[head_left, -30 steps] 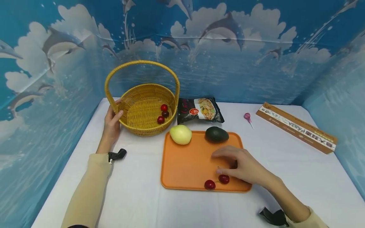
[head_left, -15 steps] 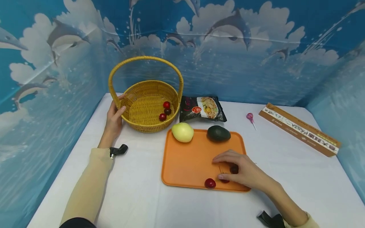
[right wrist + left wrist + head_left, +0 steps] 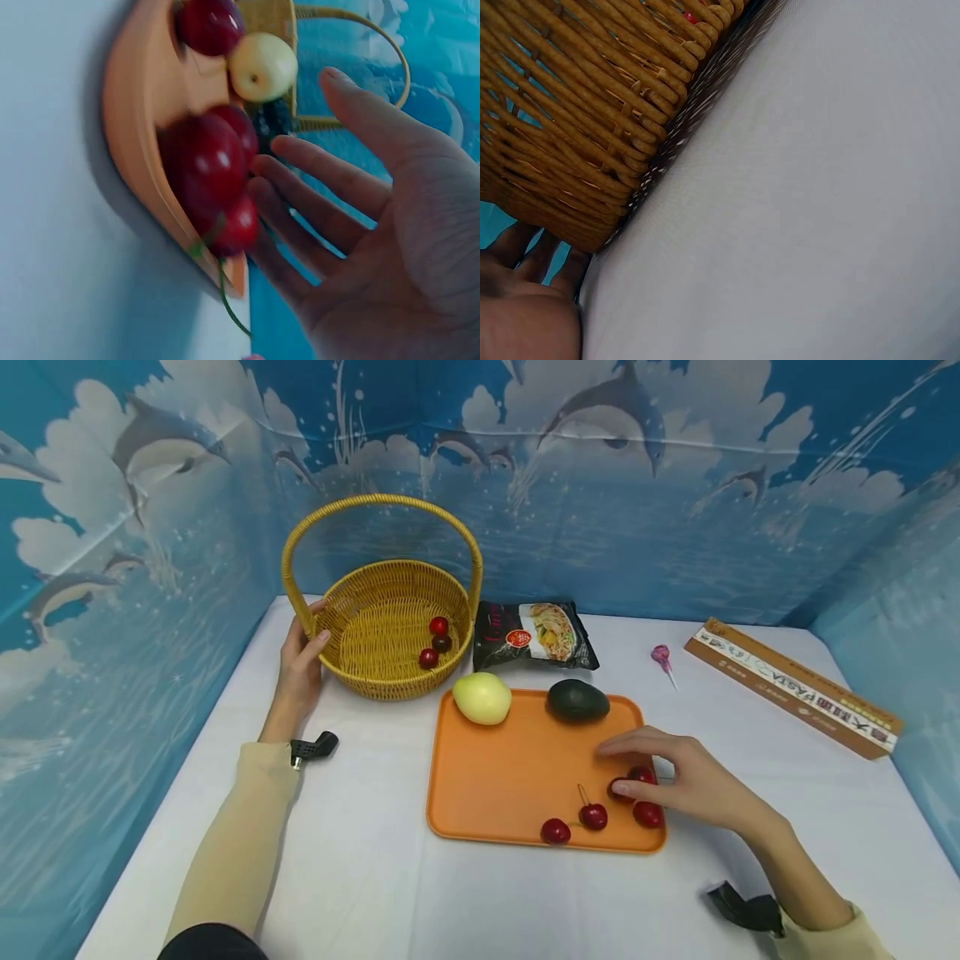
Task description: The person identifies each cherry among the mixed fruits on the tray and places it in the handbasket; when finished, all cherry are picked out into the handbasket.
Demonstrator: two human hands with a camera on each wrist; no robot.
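My left hand (image 3: pixel 302 667) holds the left side of a yellow wicker basket (image 3: pixel 363 647), thumb at the rim near the handle's foot. In the left wrist view its fingers reach behind the woven wall (image 3: pixel 577 112). Inside the basket lie three dark red cherries. My right hand (image 3: pixel 693 779) hovers over the right end of an orange tray (image 3: pixel 487 793), fingers spread and nothing between them. Several cherries lie below and beside it, among them a stemmed cherry (image 3: pixel 593 816) and a cherry (image 3: pixel 556 832) near the front edge. In the right wrist view, fingertips come close to a cherry (image 3: pixel 210 161).
On the tray's back edge sit a pale yellow-green pear-like fruit (image 3: pixel 482 698) and a dark green avocado (image 3: pixel 577 701). Behind are a black pasta packet (image 3: pixel 534 636), a pink lollipop (image 3: pixel 662 655) and a long brown pasta box (image 3: pixel 795 687). A dolphin-print curtain borders the table.
My right hand has drawn back to the right and away from the stemmed cherry, uncovering it and others at the tray's right end. My left hand keeps its hold on the basket.
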